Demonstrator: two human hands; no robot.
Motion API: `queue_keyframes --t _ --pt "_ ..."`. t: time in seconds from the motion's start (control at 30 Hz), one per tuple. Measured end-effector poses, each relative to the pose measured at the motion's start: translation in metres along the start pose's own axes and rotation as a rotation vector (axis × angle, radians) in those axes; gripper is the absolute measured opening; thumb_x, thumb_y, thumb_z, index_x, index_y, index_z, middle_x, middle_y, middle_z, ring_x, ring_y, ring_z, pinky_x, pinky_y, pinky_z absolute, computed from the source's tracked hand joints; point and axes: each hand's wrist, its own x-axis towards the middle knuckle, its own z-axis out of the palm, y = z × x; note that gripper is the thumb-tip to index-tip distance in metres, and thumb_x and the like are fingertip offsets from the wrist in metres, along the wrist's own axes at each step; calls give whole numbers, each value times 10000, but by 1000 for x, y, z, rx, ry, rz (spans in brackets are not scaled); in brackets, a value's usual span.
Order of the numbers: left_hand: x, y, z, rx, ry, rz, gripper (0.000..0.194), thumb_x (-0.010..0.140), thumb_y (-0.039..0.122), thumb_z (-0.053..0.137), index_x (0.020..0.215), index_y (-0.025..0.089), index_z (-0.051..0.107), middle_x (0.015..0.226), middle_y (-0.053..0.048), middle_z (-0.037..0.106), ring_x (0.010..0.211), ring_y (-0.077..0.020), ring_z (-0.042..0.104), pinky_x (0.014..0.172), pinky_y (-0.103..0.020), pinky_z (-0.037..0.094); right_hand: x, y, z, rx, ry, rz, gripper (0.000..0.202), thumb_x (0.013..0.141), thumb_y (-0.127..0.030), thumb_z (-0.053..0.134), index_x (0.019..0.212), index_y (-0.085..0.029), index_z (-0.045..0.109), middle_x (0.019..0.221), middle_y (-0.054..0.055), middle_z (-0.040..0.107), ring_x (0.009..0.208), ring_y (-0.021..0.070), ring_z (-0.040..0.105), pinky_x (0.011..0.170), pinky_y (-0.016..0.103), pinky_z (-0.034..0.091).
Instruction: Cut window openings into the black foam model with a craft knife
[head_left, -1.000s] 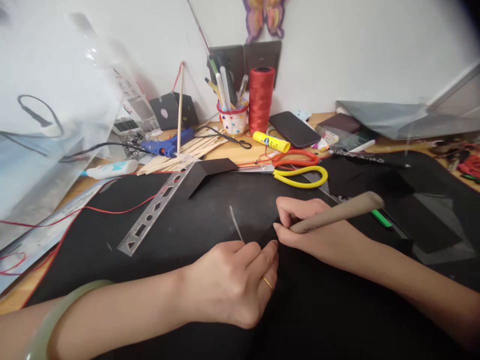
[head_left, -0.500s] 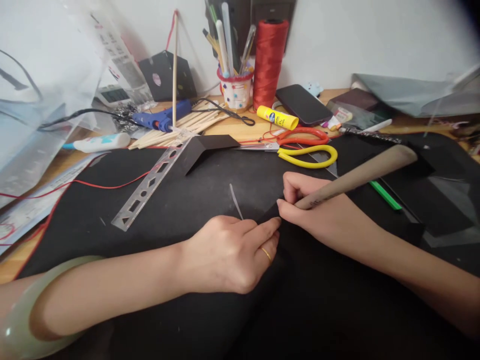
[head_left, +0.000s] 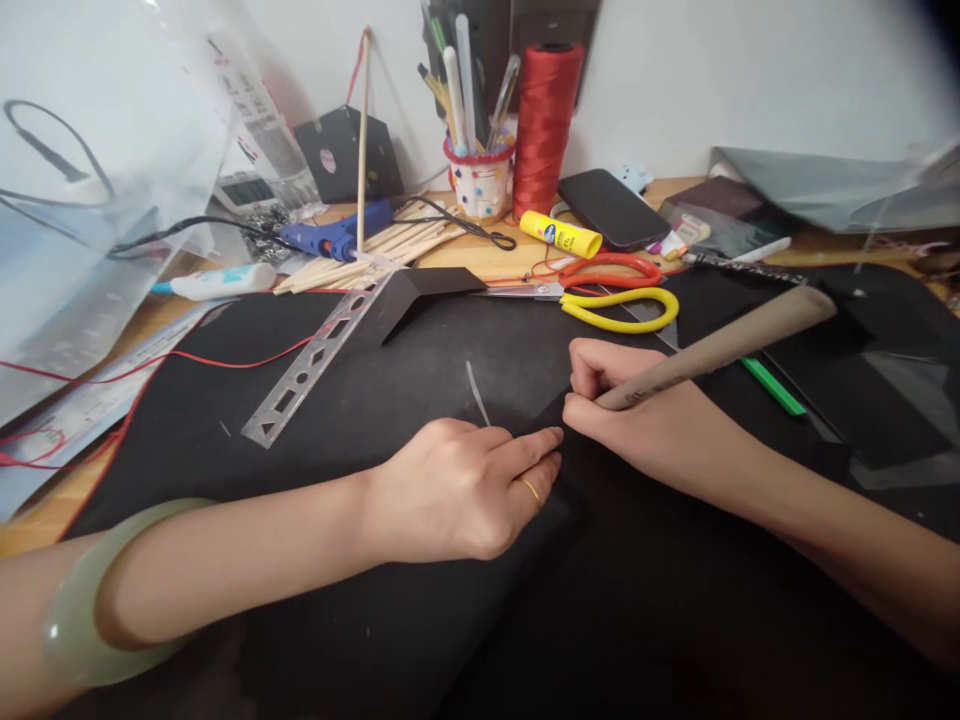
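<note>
Black paper [head_left: 420, 400] lies flat under the left hand [head_left: 457, 490]. The right hand [head_left: 630, 410] pinches a brown stick [head_left: 720, 345]. Press slowly, hold steady.

Our left hand [head_left: 457, 490] lay flat, palm down, fingers stretched rightward. Our right hand [head_left: 630, 415] sat curled in a writing grip, its fingertips nearly touching the left's. Both forearms angled inward from the lower corners.
</note>
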Motion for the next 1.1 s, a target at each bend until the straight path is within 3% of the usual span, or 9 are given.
queue_keyframes --t 0.97,1.03,1.1 --pt "-1 -1 1 -69 1 -26 333 884 146 304 959 122 628 1065 -61 630 562 -123 593 370 -241 394 -1 -2 -2 -52 11 42 231 649 -129 478 561 -189 273 499 -56 280 491 79 255 426 250 201" --pt "-1 -4 1 -146 12 -56 288 872 151 351 944 139 630 1056 -40 637 615 -119 613 425 -227 438 -1 -3 -2 -42 5 54 228 653 -138 486 564 -190 283 494 -58 281 485 79 257 423 248 201" --pt "1 -7 -2 -301 14 -179 255 843 116 392 922 154 632 1012 -15 654 728 -111 629 572 -209 493 0 -3 -3 -45 -1 69 229 651 -149 497 561 -190 291 486 -60 279 480 78 260 416 243 197"
